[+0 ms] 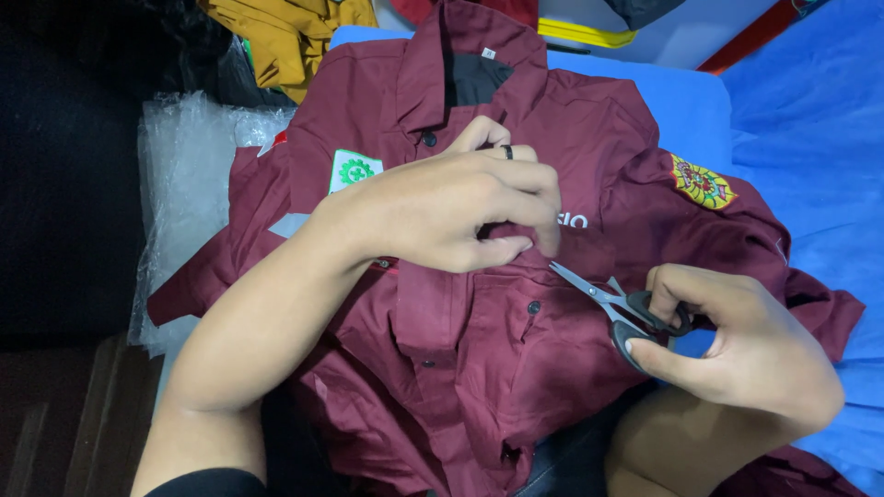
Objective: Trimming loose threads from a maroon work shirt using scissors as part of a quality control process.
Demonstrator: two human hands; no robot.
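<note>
Nearest to me is my right hand (737, 345), low on the right side of the maroon shirt (479, 340), with thumb and fingers hooked through the black loops of a small pair of scissors (615, 308) and curled shut on them. The scissors lie with their long axis on a slant: handles toward me and to the right, silver blades running up and left, the tips aimed at the shirt's front placket just below my other hand. The blades look almost together; I cannot tell whether they touch the cloth. My left forearm comes in from the lower left and crosses the shirt, and my left hand (451, 212) sits over the middle of its chest, fingers bent and pressed together, pinching up a small fold of the maroon fabric beside the button line; a dark ring (506, 152) shows on one finger. The shirt lies spread face up, collar away from me, with a green-and-white patch (353, 170) on the chest left of my left hand and a yellow-and-red round badge (703, 182) on the sleeve to the right. Left of the shirt lies crumpled clear plastic wrap (189, 175); under and right of it, blue cloth (810, 138). Beyond the collar, a mustard-yellow garment (285, 32) is heaped.
</note>
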